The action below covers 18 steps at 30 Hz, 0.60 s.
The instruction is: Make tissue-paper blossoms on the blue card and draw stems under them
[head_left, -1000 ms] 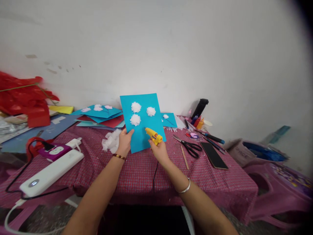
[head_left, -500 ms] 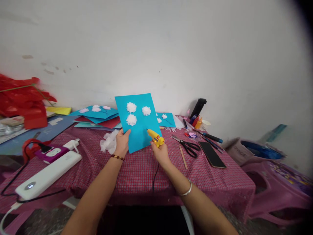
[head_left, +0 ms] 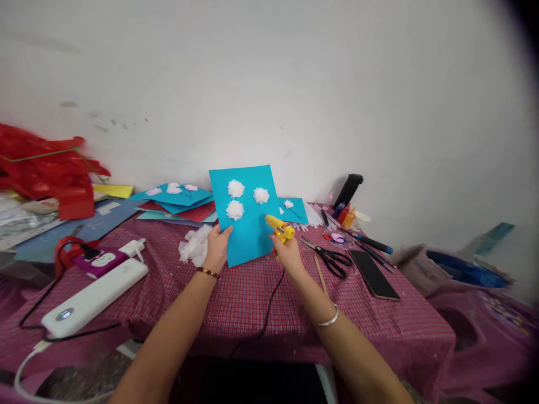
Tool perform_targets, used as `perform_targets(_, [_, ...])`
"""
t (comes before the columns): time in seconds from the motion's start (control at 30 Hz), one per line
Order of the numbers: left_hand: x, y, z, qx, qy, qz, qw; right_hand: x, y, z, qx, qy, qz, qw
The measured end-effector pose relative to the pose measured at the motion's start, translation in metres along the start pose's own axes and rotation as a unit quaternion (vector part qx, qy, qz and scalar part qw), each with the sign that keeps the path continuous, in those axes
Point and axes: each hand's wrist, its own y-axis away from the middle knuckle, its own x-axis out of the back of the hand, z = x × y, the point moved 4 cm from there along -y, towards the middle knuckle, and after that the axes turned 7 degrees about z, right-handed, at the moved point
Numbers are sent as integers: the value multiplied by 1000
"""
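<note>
A blue sheet (head_left: 248, 241) with three white fluffy paper flowers (head_left: 234, 210) stands tilted up above the table. My left hand (head_left: 218, 247) pinches its lower left edge, thumb on the front. In my right hand (head_left: 288, 252) is a yellow glue gun (head_left: 280, 226), its nozzle pointing up and left at the sheet's face, below the right flower. Whether the tip touches the paper cannot be told. A pile of white tissue (head_left: 196, 246) lies beside my left hand.
Black scissors (head_left: 332, 258), a wooden stick (head_left: 320, 274) and a phone (head_left: 374, 275) lie right on the checked tablecloth (head_left: 248, 308). Paint bottles (head_left: 348, 216) stand behind. A white power bank (head_left: 95, 297) and cables are left; blue cards (head_left: 168, 194) lie behind.
The whole view has shifted, so most things appear farther right. The glue gun's nozzle is slightly higher against the sheet, and more of its black cord shows. Both hands keep their holds.
</note>
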Motion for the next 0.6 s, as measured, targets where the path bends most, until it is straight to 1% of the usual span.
perform_targets(0.17, [2,-3,-2,0,16,8,1000,10,17,11,-23,3,-66,998])
perform_targets(0.3, [4,-4,-4,12,21,19,1000,17,26,12,-46,-14,-124,991])
perform_targets(0.37, [6,-6,-5,18,22,28,999,20,29,13,-55,-24,-142,988])
perform_targets(0.5, [9,-8,-5,35,18,39,998,26,31,16,-62,-41,-147,986])
perform_targets(0.6, [8,-8,-4,53,9,29,998,27,31,16,-57,-45,-125,990])
